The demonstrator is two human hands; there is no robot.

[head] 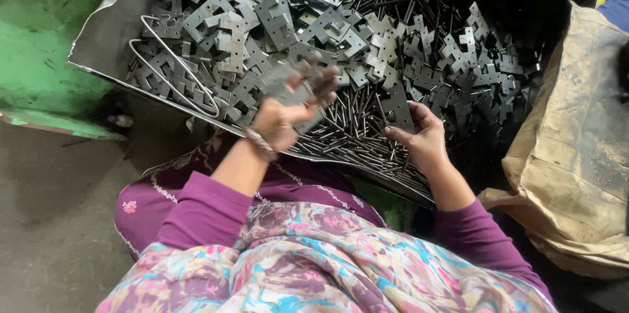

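Left hand [288, 113] fingers curled around a flat metal plate [288, 87], right hand [419, 136] pinching another plate [398, 111] near the tray [105, 44] front edge, thin rods [347, 129] beneath.

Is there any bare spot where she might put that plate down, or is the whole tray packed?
The tray is crowded: cut metal plates and thin rods cover nearly all of it. Only its left edge, beside the wire loops, shows bare metal. The grey floor left of her knee is open. Her left hand holds a plate; her right hand rests among the rods.
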